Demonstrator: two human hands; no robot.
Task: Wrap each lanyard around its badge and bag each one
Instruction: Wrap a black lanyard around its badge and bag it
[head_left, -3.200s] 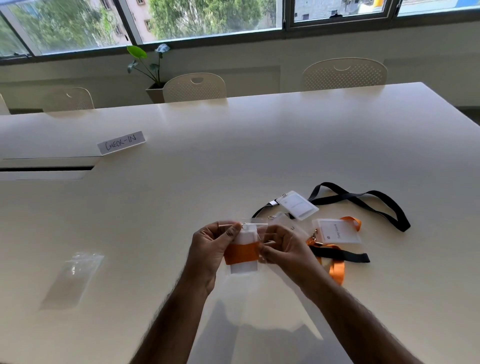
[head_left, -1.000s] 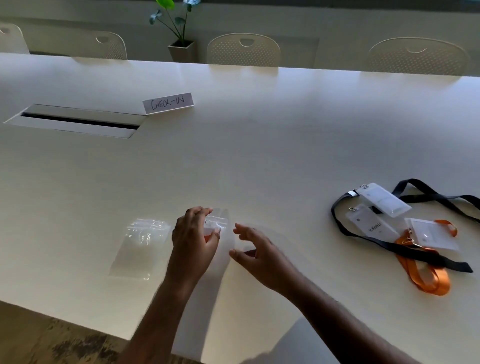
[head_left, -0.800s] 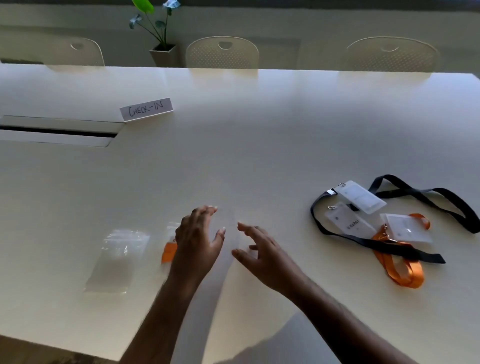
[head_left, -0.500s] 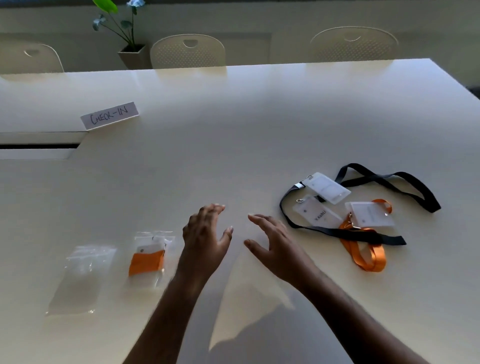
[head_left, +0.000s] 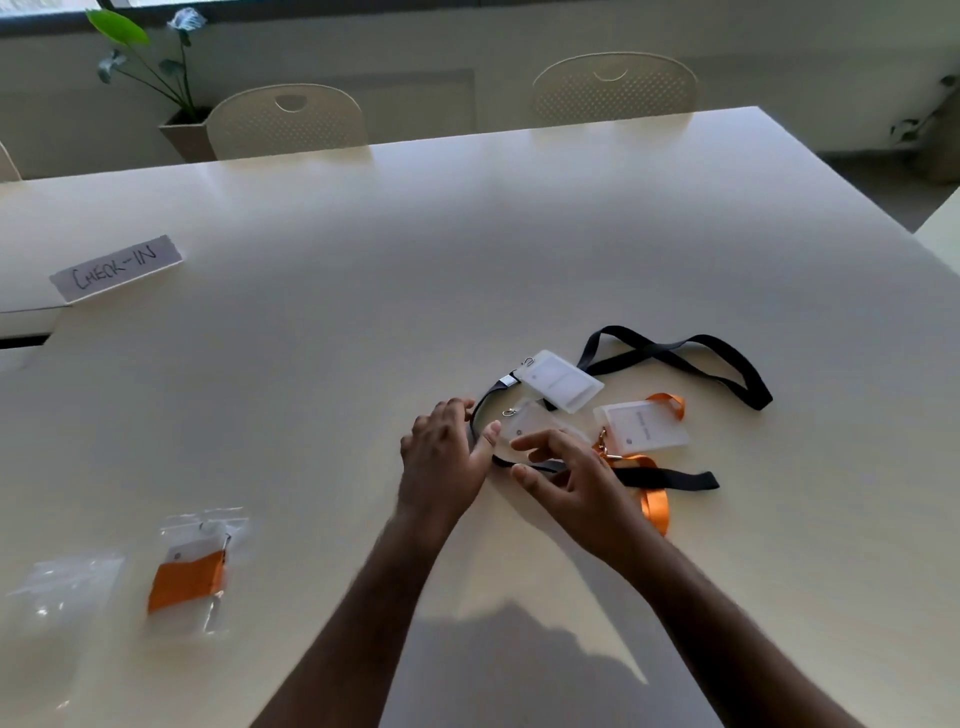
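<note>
Both hands are now reaching into the loose pile at right, having left the sealed clear plastic bag holding the orange-wrapped badge (head_left: 189, 569) lying on the white surface (head_left: 363, 312) at lower left. An empty clear plastic bag (head_left: 62, 582) is lying just left of it. Left hand (head_left: 444, 457) is hovering with fingers relaxed and open, thumb near the nearest clear badge holder (head_left: 535, 428) on the black lanyard (head_left: 675, 348). Right hand (head_left: 576, 480) is loosely spread over it, gripping nothing clearly. Orange lanyard (head_left: 652, 506) and its clear badge (head_left: 641, 426) are lying beside. Handwritten CHECK-IN paper sign (head_left: 117, 267) is sitting far left.
</note>
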